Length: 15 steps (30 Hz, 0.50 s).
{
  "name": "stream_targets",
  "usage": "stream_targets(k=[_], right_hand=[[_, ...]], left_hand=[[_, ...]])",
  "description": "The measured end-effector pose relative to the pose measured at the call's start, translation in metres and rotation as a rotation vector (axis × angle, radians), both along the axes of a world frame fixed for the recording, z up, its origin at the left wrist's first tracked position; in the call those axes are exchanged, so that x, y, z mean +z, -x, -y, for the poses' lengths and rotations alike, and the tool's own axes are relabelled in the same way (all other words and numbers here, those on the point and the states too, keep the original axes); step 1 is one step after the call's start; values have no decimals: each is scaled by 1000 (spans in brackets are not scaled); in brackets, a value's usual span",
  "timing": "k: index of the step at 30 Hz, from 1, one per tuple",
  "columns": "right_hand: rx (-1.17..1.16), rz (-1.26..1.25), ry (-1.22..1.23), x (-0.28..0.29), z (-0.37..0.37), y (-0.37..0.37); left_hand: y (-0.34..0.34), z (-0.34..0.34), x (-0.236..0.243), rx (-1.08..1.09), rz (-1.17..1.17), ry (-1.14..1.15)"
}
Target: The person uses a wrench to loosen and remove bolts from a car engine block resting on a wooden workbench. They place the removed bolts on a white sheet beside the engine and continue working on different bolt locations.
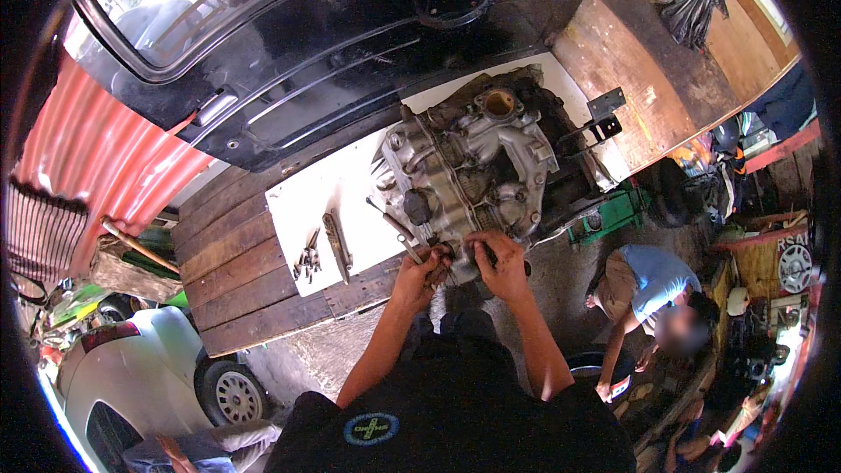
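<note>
A greasy metal car engine (469, 171) lies on a white board (302, 188) in front of me. At its near edge, my left hand (425, 275) is closed, fingers bent together; what they grip is hidden. A thin metal rod with a dark section (392, 220) slants down toward these fingers, and I cannot tell whether they hold it. Close by on the right, my right hand (502, 266) is curled against the engine's near end, a dark part showing at its fingers, too unclear to name. Several bolts (307, 258) and a long, flat metal piece (335, 245) lie left on the board.
A plank bench (232, 267) carries the board. Behind stands a dark vehicle panel (324, 79). A black bracket (606, 118) is right of the engine. A person in a blue shirt (661, 278) bends over a bucket (596, 363). A pale car (144, 363) stands lower left.
</note>
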State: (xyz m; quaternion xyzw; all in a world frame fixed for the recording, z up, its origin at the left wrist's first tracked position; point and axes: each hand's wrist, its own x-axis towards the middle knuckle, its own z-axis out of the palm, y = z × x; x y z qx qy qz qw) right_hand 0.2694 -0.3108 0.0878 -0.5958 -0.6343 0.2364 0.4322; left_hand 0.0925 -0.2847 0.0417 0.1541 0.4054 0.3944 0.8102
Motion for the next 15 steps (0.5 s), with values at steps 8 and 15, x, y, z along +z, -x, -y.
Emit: stream_targets(k=[8,15], right_hand=[[-14,72,-97,-10,-2,-3],[-10,83,-130,-7,-3,-1]], left_hand=[[4,-6,-3,-28,61,42],[2,-6,28,62,-44,315]])
